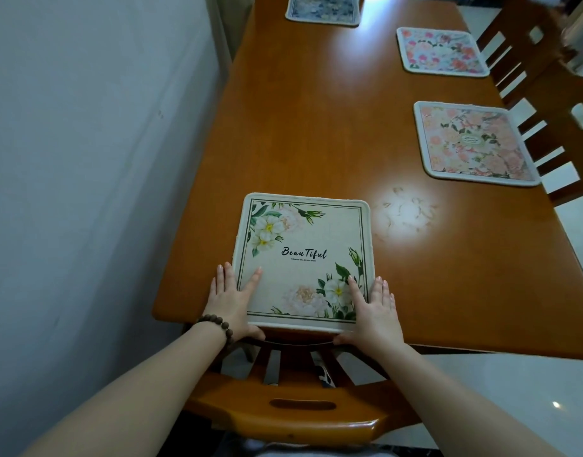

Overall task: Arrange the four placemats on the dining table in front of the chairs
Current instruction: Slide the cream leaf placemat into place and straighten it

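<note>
A cream placemat [305, 245] printed with white flowers and the word "Beautiful" lies flat at the near end of the wooden dining table [316, 127]. My left hand [230, 303] grips its near left corner, thumb under the edge. My right hand [372, 311] grips the near right corner the same way. A pink floral placemat [473, 143] lies at the right edge. Farther along that edge lies a second pink and white floral placemat [440, 51]. A blue-grey placemat [323, 9] sits at the far end.
A wooden chair back [300, 413] stands just below the near table edge, under my arms. Two more wooden chairs [547, 103] line the right side. A grey wall [85, 159] runs close along the table's left side. A bright light reflection [404, 216] marks the tabletop.
</note>
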Demonstrator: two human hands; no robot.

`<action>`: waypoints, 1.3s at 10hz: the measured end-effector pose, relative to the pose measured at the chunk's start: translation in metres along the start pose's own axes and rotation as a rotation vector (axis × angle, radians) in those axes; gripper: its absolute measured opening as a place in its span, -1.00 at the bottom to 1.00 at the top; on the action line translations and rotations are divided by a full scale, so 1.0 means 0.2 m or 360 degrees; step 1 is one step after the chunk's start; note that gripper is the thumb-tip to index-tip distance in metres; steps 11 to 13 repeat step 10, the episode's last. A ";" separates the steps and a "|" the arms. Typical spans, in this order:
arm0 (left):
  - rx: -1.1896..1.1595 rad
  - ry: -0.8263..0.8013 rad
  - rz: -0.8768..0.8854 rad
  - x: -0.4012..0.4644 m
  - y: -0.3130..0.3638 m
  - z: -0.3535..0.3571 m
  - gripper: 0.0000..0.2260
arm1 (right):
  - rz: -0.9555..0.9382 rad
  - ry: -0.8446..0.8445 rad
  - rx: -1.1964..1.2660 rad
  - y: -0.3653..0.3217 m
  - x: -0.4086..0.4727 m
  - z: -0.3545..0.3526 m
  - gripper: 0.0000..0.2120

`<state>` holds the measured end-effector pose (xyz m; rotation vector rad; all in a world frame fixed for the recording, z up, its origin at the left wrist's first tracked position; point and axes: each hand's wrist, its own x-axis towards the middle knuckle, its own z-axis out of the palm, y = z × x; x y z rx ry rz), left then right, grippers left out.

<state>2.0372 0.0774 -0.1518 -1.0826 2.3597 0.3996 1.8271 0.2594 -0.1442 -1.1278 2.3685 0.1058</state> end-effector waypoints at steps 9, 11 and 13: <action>0.0119 0.0191 0.0069 0.01 0.14 -0.11 -0.02 | 0.0088 -0.0044 0.0289 0.05 0.03 -0.12 -0.12; 0.0035 0.0261 0.0106 0.03 0.25 -0.14 -0.10 | 0.0093 0.0048 0.0305 0.08 0.05 -0.16 -0.23; 0.0035 0.0261 0.0106 0.03 0.25 -0.14 -0.10 | 0.0093 0.0048 0.0305 0.08 0.05 -0.16 -0.23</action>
